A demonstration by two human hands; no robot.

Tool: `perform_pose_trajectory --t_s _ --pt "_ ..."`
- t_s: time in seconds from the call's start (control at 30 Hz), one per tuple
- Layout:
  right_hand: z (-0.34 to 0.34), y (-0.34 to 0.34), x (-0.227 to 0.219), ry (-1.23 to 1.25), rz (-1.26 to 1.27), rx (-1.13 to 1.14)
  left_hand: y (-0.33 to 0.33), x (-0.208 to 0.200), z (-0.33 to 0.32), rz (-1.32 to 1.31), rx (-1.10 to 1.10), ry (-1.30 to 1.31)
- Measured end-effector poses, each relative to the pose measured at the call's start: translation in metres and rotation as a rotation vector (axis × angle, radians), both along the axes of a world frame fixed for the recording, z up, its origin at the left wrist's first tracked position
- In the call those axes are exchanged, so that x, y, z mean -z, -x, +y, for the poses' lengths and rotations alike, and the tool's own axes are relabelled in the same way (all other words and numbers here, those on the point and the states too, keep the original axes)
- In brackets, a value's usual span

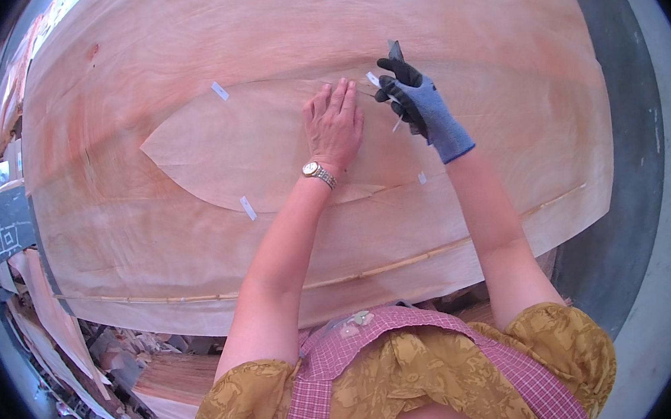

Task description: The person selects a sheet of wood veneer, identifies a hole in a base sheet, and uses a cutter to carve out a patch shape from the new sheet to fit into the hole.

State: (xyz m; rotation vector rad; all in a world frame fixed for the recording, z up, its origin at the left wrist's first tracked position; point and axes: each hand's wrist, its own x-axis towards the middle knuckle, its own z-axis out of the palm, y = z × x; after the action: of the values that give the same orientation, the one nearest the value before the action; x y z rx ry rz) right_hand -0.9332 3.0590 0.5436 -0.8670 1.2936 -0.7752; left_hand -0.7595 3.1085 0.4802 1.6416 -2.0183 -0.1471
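My left hand [334,126], bare and with a watch at the wrist, lies flat with fingers stretched out on a pointed, leaf-shaped piece of thin wood veneer [227,151]. This piece lies on a large pinkish veneer sheet [275,247]. Close by on the right, my right hand [414,103] wears a blue-grey glove with dark palm and fingers. It is closed around a grey, flat knife-like tool [394,49] whose end sticks out above the fingers. The glove hides most of the tool. A thin white strip shows below the gloved fingers.
Small white tape pieces [219,90] sit along the leaf-shaped piece's edge. A long narrow wooden strip [357,275] crosses the sheet nearest me. Stacked veneer [179,383] and scraps lie below the sheet at the left. A dark grey surface [629,104] borders the right side.
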Motion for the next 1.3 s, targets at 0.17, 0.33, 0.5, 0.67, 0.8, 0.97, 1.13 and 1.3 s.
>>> perform_pose_trajectory --t_s 0.17,0.33,0.5,0.67,0.8,0.97,1.13,1.3 --pt "0.0 -0.018 0.023 0.002 0.105 0.129 0.0 -0.013 -0.008 0.042 0.029 -0.02" --pt "-0.002 -0.013 0.047 -0.036 0.105 0.155 -0.003 -0.014 -0.025 -0.106 0.145 -0.008" --pt "0.028 -0.001 -0.005 -0.178 0.194 -0.014 -0.009 -0.003 -0.025 -0.072 0.108 0.028" --pt "0.05 0.005 -0.013 -0.248 0.111 0.014 -0.006 0.0 -0.027 -0.053 0.101 0.057" --pt "0.061 0.014 0.009 -0.219 0.156 0.068 -0.003 -0.009 -0.027 0.021 0.083 0.016" --pt "0.065 0.008 0.018 -0.169 0.203 0.123 0.004 -0.022 -0.026 0.046 0.009 -0.068" --pt "0.064 0.01 0.045 -0.059 0.234 0.116 0.017 -0.024 -0.019 -0.004 -0.066 -0.049" --pt "0.041 0.0 0.021 0.453 1.216 -0.361 0.015 -0.015 -0.017 -0.045 -0.107 -0.036"
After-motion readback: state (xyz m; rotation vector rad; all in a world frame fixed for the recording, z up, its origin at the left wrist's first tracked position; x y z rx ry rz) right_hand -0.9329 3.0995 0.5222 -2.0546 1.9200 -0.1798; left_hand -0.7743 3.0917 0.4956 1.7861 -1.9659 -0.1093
